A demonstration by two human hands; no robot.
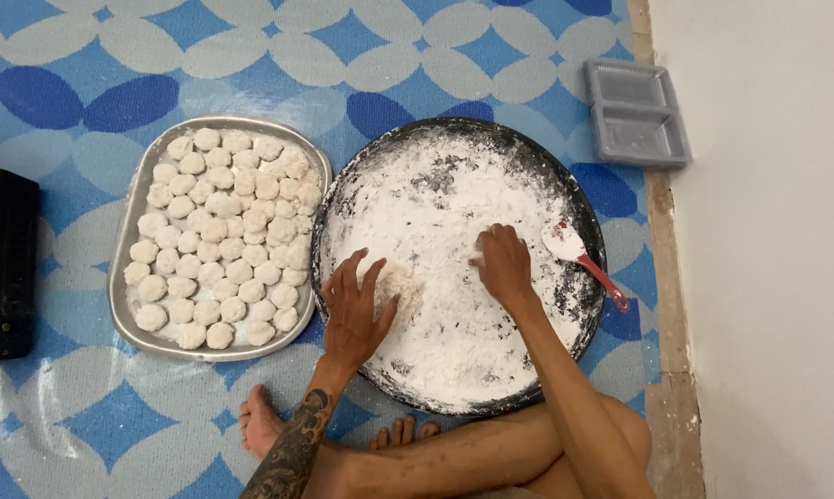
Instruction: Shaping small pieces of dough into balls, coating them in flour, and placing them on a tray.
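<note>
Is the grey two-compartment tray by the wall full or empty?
Empty: both compartments of the grey tray show bare bottoms, nothing inside.

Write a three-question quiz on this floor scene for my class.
1. True or false: the left hand rests on a dough piece in the black pan.
2. Which lies at the pan's right edge? A) scoop B) grey container C) dough balls
3. What covers the pan's bottom under the right hand?

Key: 1 true; 2 A; 3 white flour.
</note>
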